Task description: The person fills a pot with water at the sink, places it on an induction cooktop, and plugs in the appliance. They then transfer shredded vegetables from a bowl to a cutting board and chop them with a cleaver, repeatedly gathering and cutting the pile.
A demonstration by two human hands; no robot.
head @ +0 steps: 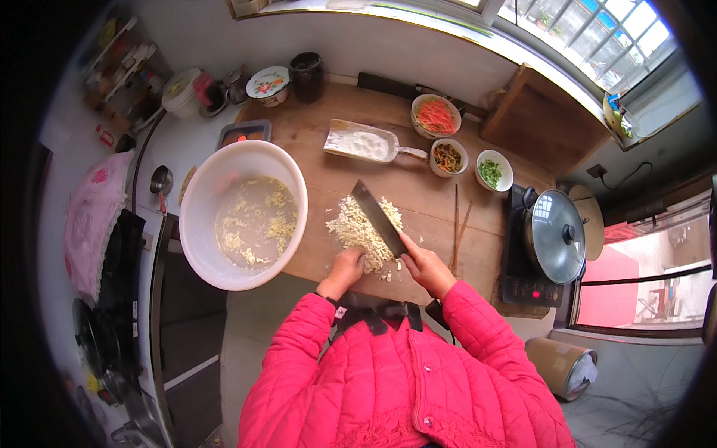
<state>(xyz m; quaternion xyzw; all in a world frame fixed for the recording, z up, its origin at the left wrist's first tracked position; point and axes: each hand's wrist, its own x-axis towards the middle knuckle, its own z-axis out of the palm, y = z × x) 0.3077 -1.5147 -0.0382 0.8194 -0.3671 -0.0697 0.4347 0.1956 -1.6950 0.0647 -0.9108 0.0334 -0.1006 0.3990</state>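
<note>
My right hand point(421, 262) grips the handle end of a kitchen cleaver point(378, 217), whose dark blade slants up and left across a heap of pale chopped food point(353, 224). The heap lies on the wooden tabletop point(313, 207), with small bits scattered around it. At the heap's near left edge is my left hand point(346, 267), its fingers curled against the pieces; whether it pinches any of them is hidden. To the left stands a large white plastic basin point(190, 224) with similar pale bits in its bottom.
Beyond the heap lie a flour scoop point(361, 144), a bowl of orange shreds point(436, 116), a bowl of mixed vegetables point(448, 158) and a bowl of chopped greens point(490, 173). Chopsticks point(456, 229) rest right of the cleaver. A lidded pan point(557, 238) sits on an induction cooker point(518, 285).
</note>
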